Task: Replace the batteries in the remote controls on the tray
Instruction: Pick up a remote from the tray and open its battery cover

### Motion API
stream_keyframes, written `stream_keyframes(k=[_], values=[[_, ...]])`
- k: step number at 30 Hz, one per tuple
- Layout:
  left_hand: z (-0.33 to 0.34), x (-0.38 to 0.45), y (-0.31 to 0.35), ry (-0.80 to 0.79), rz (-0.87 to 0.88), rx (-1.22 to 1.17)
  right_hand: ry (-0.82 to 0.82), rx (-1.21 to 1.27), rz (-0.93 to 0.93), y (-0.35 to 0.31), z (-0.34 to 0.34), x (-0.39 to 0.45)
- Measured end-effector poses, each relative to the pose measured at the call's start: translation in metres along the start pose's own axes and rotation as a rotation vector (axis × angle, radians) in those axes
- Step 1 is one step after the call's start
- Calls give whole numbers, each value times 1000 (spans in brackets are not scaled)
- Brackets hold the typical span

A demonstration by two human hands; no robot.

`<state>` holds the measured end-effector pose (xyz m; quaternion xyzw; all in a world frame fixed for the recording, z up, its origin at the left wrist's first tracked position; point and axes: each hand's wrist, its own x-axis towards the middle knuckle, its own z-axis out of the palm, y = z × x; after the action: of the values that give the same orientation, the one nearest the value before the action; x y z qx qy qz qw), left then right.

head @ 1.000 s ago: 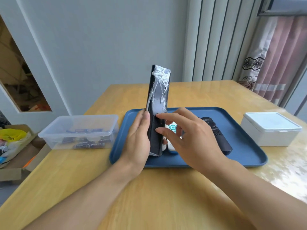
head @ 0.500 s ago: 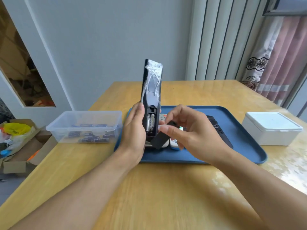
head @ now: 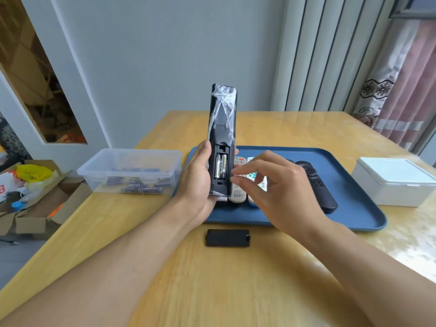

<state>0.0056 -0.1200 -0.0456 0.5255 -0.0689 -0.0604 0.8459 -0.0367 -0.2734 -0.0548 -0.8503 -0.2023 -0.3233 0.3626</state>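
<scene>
My left hand (head: 197, 182) holds a long black remote (head: 221, 128) upright, wrapped in clear film, its back toward me. The battery bay is uncovered and two batteries (head: 220, 166) sit inside. My right hand (head: 271, 185) hovers just right of the bay, fingers apart and empty, fingertips close to the remote's edge. The black battery cover (head: 227, 237) lies flat on the table in front of the blue tray (head: 349, 204). On the tray lie two pale remotes (head: 238, 194) and a black remote (head: 316, 187), partly hidden by my right hand.
A clear plastic box (head: 129, 171) with several dark batteries stands left of the tray. A white lidded box (head: 394, 182) stands at the right. An open cardboard box with clutter (head: 30, 192) sits on the floor past the table's left edge.
My right hand slid the battery cover off the remote and laid it on the table in front of the tray. It has come back empty beside the uncovered bay.
</scene>
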Motion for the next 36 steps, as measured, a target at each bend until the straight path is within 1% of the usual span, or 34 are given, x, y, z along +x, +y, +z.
stream_keyframes(k=[2,4,8,10,13,18,26,28,30,33,36], values=[[4,-3,-4,-64,-29,26,25,-36,-32,1,2,-1],[6,-5,-8,-111,-46,36,15,-49,-62,2,3,-1],[7,-5,-11,-137,-57,18,3,-57,-95,5,1,0],[7,-6,-11,-146,-65,17,6,-146,-165,3,-1,2],[6,-6,-12,-156,-66,30,12,-295,-317,1,-4,5],[7,-6,-11,-124,-79,15,29,-372,-425,1,-6,8],[5,-4,-6,-37,-165,-38,163,-417,-501,1,7,7],[5,-5,-4,-35,-164,-34,157,-409,-467,1,8,7],[7,-6,-3,-32,-134,-19,114,-304,-369,0,10,5],[10,-9,-5,-56,-52,11,23,-90,-130,-7,8,1],[13,-12,-8,-87,19,11,-38,71,153,-17,6,-2]])
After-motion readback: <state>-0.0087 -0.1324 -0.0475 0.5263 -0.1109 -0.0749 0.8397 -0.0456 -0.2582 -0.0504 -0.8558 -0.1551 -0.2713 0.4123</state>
